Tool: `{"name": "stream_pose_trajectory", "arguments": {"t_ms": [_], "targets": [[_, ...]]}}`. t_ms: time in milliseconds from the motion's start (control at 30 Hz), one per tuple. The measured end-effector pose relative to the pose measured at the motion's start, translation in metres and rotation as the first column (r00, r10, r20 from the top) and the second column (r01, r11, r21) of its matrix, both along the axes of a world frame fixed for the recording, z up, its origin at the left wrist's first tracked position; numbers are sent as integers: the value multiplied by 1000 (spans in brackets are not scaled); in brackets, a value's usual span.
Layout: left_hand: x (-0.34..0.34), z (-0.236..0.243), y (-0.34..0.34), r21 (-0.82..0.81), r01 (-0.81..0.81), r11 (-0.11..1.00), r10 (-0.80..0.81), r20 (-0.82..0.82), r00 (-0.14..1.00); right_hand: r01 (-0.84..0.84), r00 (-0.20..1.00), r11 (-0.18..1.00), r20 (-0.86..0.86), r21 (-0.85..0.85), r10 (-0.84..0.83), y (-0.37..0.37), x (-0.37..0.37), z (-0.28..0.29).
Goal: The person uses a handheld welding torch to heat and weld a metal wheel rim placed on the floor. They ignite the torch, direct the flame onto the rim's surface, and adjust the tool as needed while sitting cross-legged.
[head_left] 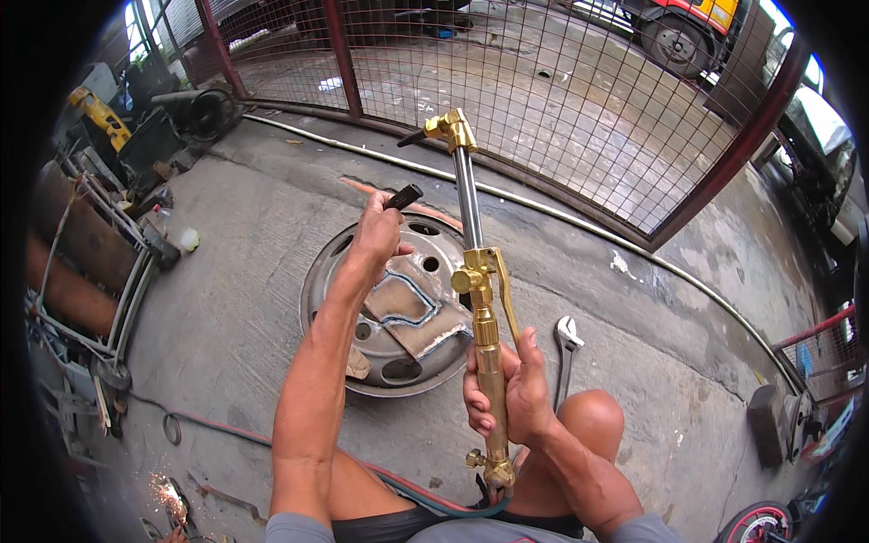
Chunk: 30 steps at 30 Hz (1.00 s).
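A brass torch (482, 290) is held up near the middle of the view, its long body running from 12 to 6 o'clock. Its bent head is at the top, with a dark nozzle pointing between 8 and 9. Clock directions from here on are taken from the torch.

The person's right grip (511, 385), between 5 and 6 o'clock, is wrapped around the handle, thumb up just beside the lever. The left grip (376, 237), at 10 o'clock, is closed around a short black tube (404, 196) whose end points between 1 and 2.

At 9 o'clock a steel wheel (319, 271) lies flat on the concrete floor (244, 271), with cut metal plates (398, 300) on its face. At 4 o'clock, near the right grip, lies an adjustable wrench (568, 348). Red and green hoses (425, 503) curve from the torch's lower end toward 8 o'clock, where sparks (168, 498) glow well apart.

Toward 1 o'clock a pale pipe (579, 217) runs along the foot of a wire fence (543, 109), with a truck (679, 41) behind it. A yellow tool (100, 118) sits far off at 10.
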<state>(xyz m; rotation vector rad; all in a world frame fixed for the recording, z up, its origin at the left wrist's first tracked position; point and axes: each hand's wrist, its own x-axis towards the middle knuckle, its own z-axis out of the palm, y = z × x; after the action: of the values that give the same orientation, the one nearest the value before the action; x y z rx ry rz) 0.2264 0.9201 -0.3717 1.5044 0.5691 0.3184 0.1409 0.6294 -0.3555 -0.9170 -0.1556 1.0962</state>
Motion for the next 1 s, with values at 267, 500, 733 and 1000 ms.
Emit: {"name": "stream_pose_trajectory", "arguments": {"t_ms": [267, 500, 733, 1000], "targets": [[4, 18, -1, 163, -42, 986, 55, -80, 995, 11, 1000, 1000, -2, 28, -10, -2, 2, -3], [14, 10, 4, 105, -114, 988, 123, -82, 989, 2, 1000, 1000, -16, 25, -2, -1, 2, -3], [23, 7, -9, -164, -180, 970, 187, 34, 982, -9, 1000, 1000, -7, 18, 9, 1, 2, -3], [-61, -24, -86, -257, 295, 920, -322, -66, 945, 23, 999, 999, -41, 45, -22, 3, 3, -4]]}}
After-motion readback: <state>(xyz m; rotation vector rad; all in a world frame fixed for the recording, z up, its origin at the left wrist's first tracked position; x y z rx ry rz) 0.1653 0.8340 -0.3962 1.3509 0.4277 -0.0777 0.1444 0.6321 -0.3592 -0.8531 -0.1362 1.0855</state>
